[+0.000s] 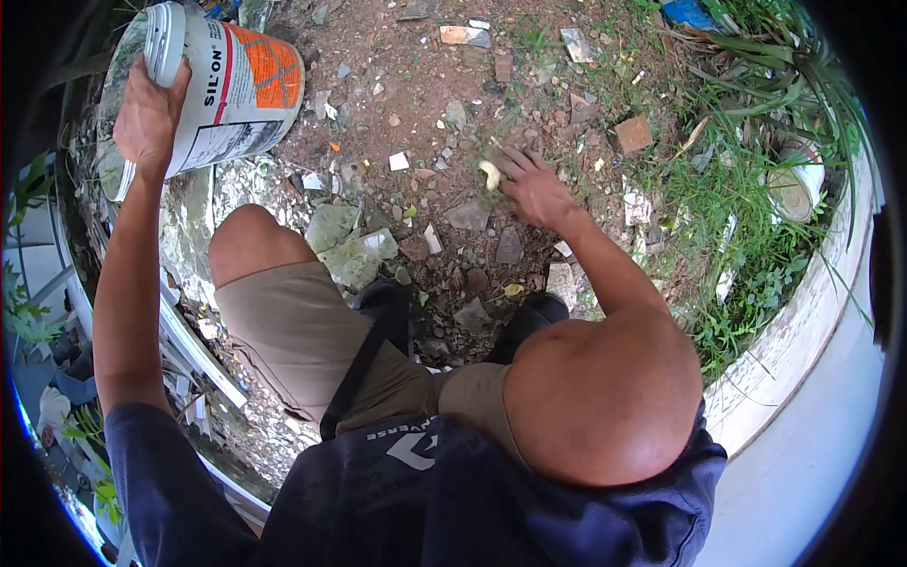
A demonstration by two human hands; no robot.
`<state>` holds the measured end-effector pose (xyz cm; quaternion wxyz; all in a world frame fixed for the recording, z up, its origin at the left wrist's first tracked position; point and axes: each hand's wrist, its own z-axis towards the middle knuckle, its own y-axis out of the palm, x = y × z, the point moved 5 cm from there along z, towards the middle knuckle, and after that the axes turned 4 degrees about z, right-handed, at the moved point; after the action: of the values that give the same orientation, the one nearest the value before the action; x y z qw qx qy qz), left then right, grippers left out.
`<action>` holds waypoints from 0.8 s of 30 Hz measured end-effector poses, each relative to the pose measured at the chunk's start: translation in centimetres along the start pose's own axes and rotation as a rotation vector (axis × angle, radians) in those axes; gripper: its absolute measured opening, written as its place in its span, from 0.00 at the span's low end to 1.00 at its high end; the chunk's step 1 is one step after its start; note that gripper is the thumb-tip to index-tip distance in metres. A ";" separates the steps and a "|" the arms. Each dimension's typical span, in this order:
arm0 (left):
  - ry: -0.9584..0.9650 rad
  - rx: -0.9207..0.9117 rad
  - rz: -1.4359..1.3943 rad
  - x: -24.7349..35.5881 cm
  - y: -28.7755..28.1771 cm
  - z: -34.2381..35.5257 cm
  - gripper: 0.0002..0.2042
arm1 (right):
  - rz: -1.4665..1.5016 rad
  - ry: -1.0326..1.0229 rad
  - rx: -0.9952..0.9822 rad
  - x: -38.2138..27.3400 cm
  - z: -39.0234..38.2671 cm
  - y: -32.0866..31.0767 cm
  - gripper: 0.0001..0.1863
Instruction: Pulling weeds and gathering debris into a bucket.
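Observation:
At the upper left my left hand [151, 111] is closed around the rim of a white plastic bucket [222, 104] with an orange panel on its side. The bucket's inside is hidden from this view. My right hand [537, 189] reaches down to the littered soil [378, 132] ahead of me, its fingers apart and partly stretched. Right by its thumb and fingertips is a small, pale, curved piece [490, 175]. I cannot make out what that piece is, and no grip on it shows.
Broken tile and stone bits, such as a brown tile piece [634, 134] and a grey-green slab [357, 248], litter the ground. Grass [756, 246] grows at the right, around a dirty white tub [796, 180] and along a pale wall edge [803, 359]. My bent knees flank my dark shoes.

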<state>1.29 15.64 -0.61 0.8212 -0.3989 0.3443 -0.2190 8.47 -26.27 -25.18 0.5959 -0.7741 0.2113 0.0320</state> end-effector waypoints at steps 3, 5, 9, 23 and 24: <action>0.001 -0.003 -0.013 0.1 -0.3 -0.1 0.33 | -0.027 0.110 -0.171 3.1 -3.6 1.8 0.13; -0.003 -0.032 -0.011 0.6 -0.2 0.1 0.33 | -0.047 0.324 -0.051 6.8 -6.2 1.9 0.13; 0.018 0.003 -0.032 -0.1 0.3 -0.2 0.34 | 0.307 0.813 0.229 10.2 -8.3 -0.9 0.12; 0.034 -0.003 0.000 0.0 0.3 -0.1 0.34 | 0.094 0.233 -0.017 3.4 1.4 2.9 0.19; 0.034 0.002 0.000 0.1 0.3 -0.1 0.34 | 0.172 0.293 0.015 4.1 1.0 2.7 0.15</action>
<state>1.33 15.69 -0.93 0.8157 -0.3942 0.3580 -0.2261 11.43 -27.09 -29.16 0.5597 -0.7449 0.3617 -0.0318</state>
